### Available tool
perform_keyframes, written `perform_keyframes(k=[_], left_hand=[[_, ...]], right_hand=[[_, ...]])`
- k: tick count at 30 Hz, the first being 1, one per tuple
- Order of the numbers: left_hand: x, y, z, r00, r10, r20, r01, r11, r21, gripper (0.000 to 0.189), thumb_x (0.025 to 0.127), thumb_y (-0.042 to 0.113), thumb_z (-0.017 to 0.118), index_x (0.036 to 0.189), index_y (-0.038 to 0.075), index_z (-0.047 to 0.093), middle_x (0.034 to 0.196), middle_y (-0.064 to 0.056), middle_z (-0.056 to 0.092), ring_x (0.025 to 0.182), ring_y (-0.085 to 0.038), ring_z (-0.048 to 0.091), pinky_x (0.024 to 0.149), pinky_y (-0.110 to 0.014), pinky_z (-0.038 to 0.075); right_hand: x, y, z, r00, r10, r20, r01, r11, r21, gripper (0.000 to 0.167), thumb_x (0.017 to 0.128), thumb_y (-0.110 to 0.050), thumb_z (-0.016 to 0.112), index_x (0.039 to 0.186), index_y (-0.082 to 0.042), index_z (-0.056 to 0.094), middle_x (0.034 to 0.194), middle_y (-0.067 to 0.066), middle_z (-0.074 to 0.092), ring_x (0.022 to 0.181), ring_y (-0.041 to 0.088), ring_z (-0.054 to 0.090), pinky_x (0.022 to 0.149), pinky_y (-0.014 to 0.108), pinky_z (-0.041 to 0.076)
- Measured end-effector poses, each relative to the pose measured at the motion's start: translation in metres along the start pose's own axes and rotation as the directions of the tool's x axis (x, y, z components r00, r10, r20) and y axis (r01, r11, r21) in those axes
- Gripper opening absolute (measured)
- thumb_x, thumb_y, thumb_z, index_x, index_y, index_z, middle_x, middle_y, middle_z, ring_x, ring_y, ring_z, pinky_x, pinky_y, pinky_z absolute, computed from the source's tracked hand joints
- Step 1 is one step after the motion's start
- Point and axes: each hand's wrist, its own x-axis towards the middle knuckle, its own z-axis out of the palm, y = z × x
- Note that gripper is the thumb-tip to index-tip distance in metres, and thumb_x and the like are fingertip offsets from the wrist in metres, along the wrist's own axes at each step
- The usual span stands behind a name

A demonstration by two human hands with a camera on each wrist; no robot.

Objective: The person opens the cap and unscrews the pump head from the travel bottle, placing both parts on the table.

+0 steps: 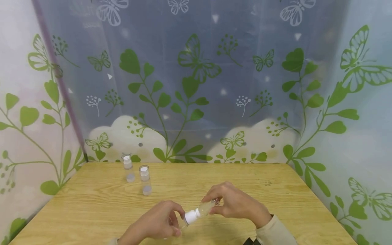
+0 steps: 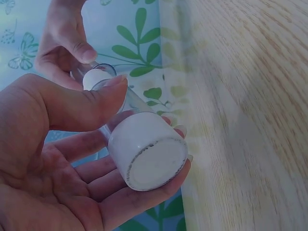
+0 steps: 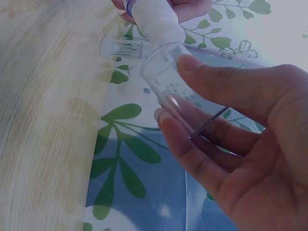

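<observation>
My left hand holds a small clear pump bottle tilted above the table, its white base lying across the fingers with the thumb pressing the body. The white pump top points up and right, toward the other hand. There my right hand pinches a clear cylindrical cap between thumb and fingers. In the right wrist view, the cap's rim is right at the white pump top. Fingers hide part of the bottle's body in the head view.
Two similar clear bottles with white tops, a farther one and a nearer one, stand at the back left of the wooden table. A curtain printed with leaves and butterflies hangs behind the table and along both sides.
</observation>
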Motion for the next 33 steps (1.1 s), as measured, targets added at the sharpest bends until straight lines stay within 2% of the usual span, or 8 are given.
perform_keyframes(k=[7, 9, 18, 28, 33], left_hand=[[0.0, 0.002, -0.003, 1.0, -0.02, 0.006, 0.02, 1.0, 0.008, 0.035, 0.073, -0.001, 0.085, 0.105, 0.008, 0.074, 0.074, 0.001, 0.074, 0.065, -0.002, 0.065, 0.066, -0.024, 0.058], [0.0, 0.002, -0.004, 1.0, -0.024, 0.007, 0.024, 1.0, 0.014, 0.035, 0.073, -0.001, 0.086, 0.105, 0.008, 0.074, 0.076, 0.001, 0.074, 0.067, -0.003, 0.066, 0.067, -0.025, 0.058], [0.002, 0.003, -0.003, 1.0, -0.028, 0.014, 0.028, 0.999, 0.02, 0.035, 0.072, 0.0, 0.087, 0.104, 0.011, 0.075, 0.073, 0.006, 0.071, 0.067, -0.003, 0.062, 0.065, -0.023, 0.053], [0.0, 0.001, -0.001, 1.0, -0.03, 0.01, 0.03, 0.999, 0.027, 0.039, 0.072, 0.001, 0.087, 0.108, 0.01, 0.074, 0.076, 0.006, 0.072, 0.07, -0.003, 0.061, 0.067, -0.022, 0.053], [0.0, 0.001, -0.001, 1.0, -0.023, 0.007, 0.023, 0.999, 0.044, 0.04, 0.073, 0.001, 0.087, 0.109, 0.011, 0.073, 0.079, 0.004, 0.073, 0.071, -0.002, 0.061, 0.068, -0.021, 0.053]], right_hand=[[-0.001, 0.001, -0.009, 0.997, 0.046, 0.058, -0.043, 0.998, -0.05, 0.029, 0.088, -0.003, 0.078, 0.117, -0.007, 0.077, 0.109, 0.008, 0.075, 0.094, 0.014, 0.073, 0.079, 0.017, 0.058], [0.0, 0.002, -0.012, 0.994, 0.085, 0.076, -0.08, 0.995, -0.065, 0.029, 0.089, -0.003, 0.078, 0.118, -0.008, 0.077, 0.109, 0.007, 0.075, 0.093, 0.013, 0.072, 0.079, 0.017, 0.058], [-0.002, 0.014, -0.021, 0.977, 0.172, 0.124, -0.156, 0.979, -0.129, 0.029, 0.086, 0.001, 0.078, 0.113, -0.01, 0.079, 0.104, 0.005, 0.075, 0.087, 0.009, 0.068, 0.073, 0.018, 0.057], [-0.001, 0.028, -0.024, 0.945, 0.269, 0.188, -0.234, 0.954, -0.19, 0.032, 0.09, 0.01, 0.066, 0.113, -0.008, 0.079, 0.113, 0.008, 0.078, 0.1, 0.027, 0.074, 0.081, 0.028, 0.061], [-0.003, 0.034, -0.027, 0.942, 0.275, 0.189, -0.235, 0.949, -0.212, 0.027, 0.089, 0.009, 0.069, 0.11, -0.006, 0.079, 0.11, 0.008, 0.079, 0.099, 0.03, 0.073, 0.082, 0.03, 0.06]])
